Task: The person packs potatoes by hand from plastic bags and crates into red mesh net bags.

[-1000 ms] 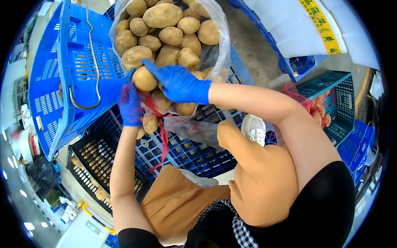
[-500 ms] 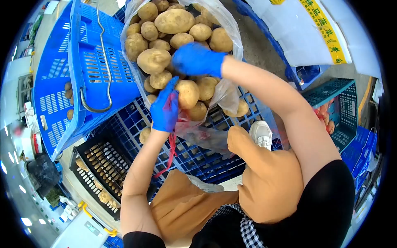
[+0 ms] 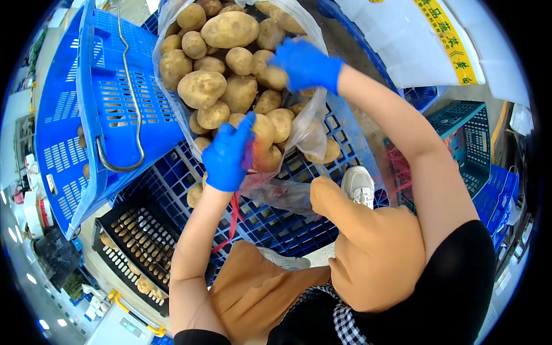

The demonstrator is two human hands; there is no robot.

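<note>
My left hand [image 3: 227,158], in a blue glove, is closed on a red mesh bag [image 3: 248,154] at the near side of the potato heap. A red strip [image 3: 233,224] of it hangs below my wrist. Potatoes lie right beside these fingers, partly behind the mesh. Over the heap's right side is my right hand [image 3: 307,66], also blue-gloved, its fingers blurred. They are at a potato [image 3: 270,70]; whether they grip it I cannot tell. Many potatoes of mixed size fill a clear plastic bag [image 3: 313,109], a large one [image 3: 230,30] near the top.
The bag rests on a blue plastic pallet [image 3: 287,221]. A tall blue crate [image 3: 132,109] with a wire handle stands to the left. Below it is a black crate [image 3: 138,236] with potatoes. To the right are a green crate [image 3: 480,146] and a white box [image 3: 425,52] with yellow tape.
My right hand has moved up and to the right over the potatoes. My left hand stays low with the red mesh, turned slightly. The view has shifted a little.
</note>
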